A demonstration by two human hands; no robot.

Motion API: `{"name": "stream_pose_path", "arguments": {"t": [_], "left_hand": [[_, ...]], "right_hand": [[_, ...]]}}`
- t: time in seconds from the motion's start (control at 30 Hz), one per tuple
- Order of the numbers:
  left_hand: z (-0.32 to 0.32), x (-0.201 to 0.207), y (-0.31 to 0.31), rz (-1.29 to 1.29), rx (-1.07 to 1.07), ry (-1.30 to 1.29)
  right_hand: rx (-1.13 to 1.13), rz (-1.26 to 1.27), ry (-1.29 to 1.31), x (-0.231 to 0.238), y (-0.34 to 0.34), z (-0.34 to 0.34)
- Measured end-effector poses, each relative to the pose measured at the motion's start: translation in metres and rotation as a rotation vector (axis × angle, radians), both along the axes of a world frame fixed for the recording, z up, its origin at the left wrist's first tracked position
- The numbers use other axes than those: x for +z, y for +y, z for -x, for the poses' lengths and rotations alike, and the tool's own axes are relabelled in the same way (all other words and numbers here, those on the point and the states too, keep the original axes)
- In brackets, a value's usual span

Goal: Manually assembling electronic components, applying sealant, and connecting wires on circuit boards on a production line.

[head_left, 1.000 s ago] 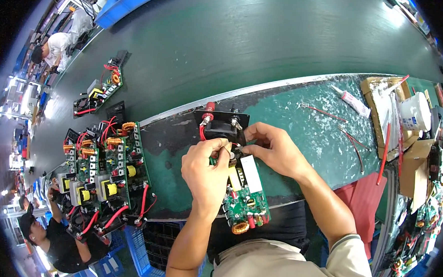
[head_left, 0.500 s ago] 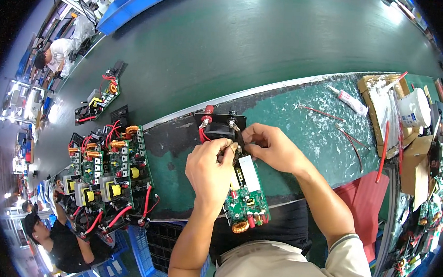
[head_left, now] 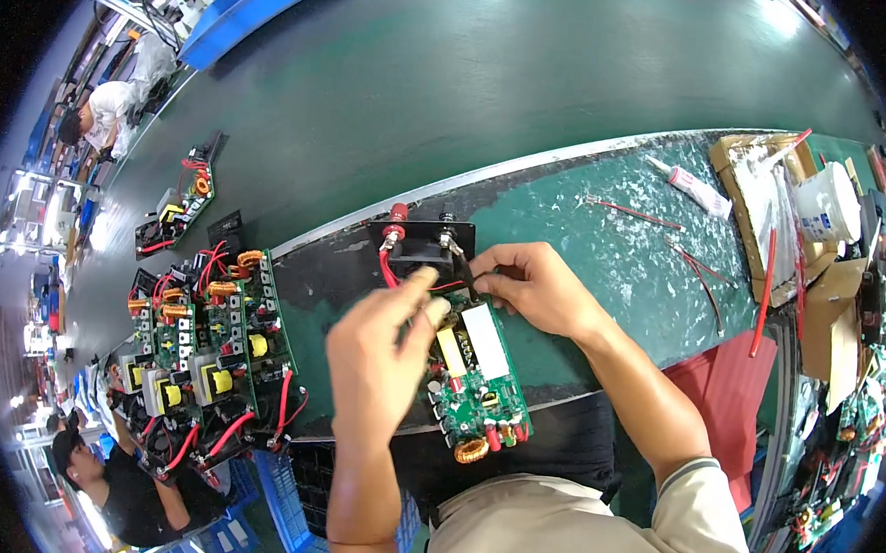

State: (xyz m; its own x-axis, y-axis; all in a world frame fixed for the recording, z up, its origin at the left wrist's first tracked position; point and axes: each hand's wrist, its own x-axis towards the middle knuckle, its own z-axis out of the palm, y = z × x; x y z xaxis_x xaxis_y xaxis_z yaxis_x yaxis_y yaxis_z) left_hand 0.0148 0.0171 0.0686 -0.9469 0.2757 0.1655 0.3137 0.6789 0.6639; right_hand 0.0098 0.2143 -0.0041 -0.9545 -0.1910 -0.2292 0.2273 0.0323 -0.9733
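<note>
A green circuit board (head_left: 492, 399) with white and yellow blocks and a copper coil lies in front of me, its near end over the bench edge. At its far end stands a black end panel (head_left: 420, 237) with a red terminal (head_left: 396, 217) and a black one, each with a thick wire. My right hand (head_left: 530, 289) is pinched at the board's far right corner, beside the black wire (head_left: 465, 271); what its fingertips grip is hidden. My left hand (head_left: 380, 338), blurred, hovers left of the board with thumb and forefinger apart. A thin red wire (head_left: 448, 285) runs between the hands.
Several assembled boards (head_left: 209, 344) stand upright at left, another (head_left: 181, 203) beyond them. At right are loose red-black wires (head_left: 699, 265), a glue tube (head_left: 698, 190), a cardboard tray (head_left: 743, 182) and a white tub (head_left: 827, 207). A blue crate (head_left: 290, 519) sits below; co-workers are at left.
My left hand has pulled back left from the board's far end, its fingers parting. The right hand stays at the corner. The view has shifted slightly.
</note>
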Motion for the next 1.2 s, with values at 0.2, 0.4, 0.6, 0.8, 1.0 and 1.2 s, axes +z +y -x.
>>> {"name": "stream_pose_path", "arguments": {"t": [0.2,0.4,0.6,0.8,1.0,1.2], "left_hand": [[0.074,0.012,-0.016,0.005,-0.2,0.083],[0.088,0.013,-0.023,0.059,-0.344,-0.149],[0.083,0.02,-0.017,0.212,-0.398,-0.169],[0.087,0.022,-0.019,0.143,-0.359,-0.216],[0.056,-0.006,-0.046,-0.429,-0.138,0.012],[-0.005,-0.043,-0.087,-1.487,0.031,-0.213]], "right_hand": [[0.007,-0.036,0.012,0.0,0.003,0.005],[0.071,-0.116,0.165,0.0,0.01,0.012],[0.142,-0.411,0.461,0.005,0.012,0.015],[0.179,-0.366,0.459,0.007,0.011,0.016],[0.156,-0.362,0.351,0.013,0.009,0.009],[0.191,-0.325,0.242,0.006,0.009,0.012]]}}
